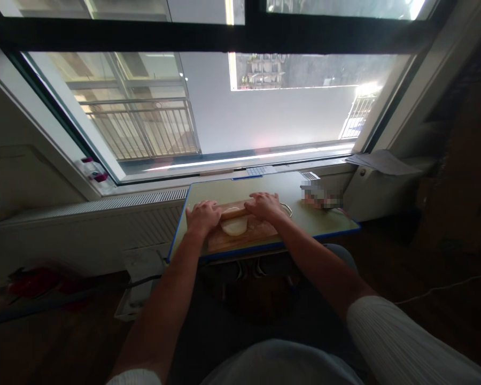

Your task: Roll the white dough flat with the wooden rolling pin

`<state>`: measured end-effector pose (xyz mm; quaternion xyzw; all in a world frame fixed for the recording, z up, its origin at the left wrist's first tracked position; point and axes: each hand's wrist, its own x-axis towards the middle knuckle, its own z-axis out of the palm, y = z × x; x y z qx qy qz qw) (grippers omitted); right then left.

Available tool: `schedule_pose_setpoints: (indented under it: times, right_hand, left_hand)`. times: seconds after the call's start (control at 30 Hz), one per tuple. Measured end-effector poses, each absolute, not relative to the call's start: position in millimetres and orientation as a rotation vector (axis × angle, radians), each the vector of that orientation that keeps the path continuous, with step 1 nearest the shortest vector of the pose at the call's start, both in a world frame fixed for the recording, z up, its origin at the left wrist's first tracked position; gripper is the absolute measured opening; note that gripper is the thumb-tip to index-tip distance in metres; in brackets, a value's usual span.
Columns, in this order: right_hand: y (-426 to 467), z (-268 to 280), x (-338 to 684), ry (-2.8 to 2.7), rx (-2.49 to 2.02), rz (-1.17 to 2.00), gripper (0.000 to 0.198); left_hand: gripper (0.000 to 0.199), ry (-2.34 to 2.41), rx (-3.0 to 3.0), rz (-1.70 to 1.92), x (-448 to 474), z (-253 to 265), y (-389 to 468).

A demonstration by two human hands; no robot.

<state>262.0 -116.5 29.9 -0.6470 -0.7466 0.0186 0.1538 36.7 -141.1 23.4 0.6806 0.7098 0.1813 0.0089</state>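
Observation:
Both of my hands are on a wooden rolling pin [234,213], which lies crosswise over the far part of a pale, flattened piece of dough [234,226]. My left hand [203,216] closes over the pin's left end, while my right hand [268,205] grips the right end. Between the hands the middle of the pin shows; its ends are hidden under my fingers. The dough rests on a wooden cutting board [224,244] that has pale dusting on it. A curved metal handle [287,208] sticks out at the board's right side, beyond my right wrist.
Under the board stands a small blue-edged table [304,227]. A blurred-out object [321,193] sits at its right. Behind are a radiator [156,214] and a window sill; a bottle [95,174] stands left and papers [385,161] lie right. A cable [444,286] crosses the floor.

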Motion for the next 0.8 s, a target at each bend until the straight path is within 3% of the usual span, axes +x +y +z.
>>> schedule_pose_setpoints:
  times: [0.3,0.57,0.8]
  right_hand:
    - [-134.4,34.9,270.6,-2.254,-1.781,0.002,0.028]
    - [-161.7,20.9,272.2,-2.170,-1.769,-0.072,0.051]
    - [-173.6,2.0,273.9,-2.024,-1.814,0.014,0.055]
  left_hand:
    - [0.051,2.213,2.161,0.424,44.5,20.7,-142.9]
    - [0.053,2.268,2.219,0.519,47.8,14.1,-171.4]
    - [0.054,2.240,2.307,0.600,46.7,2.5,-191.1]
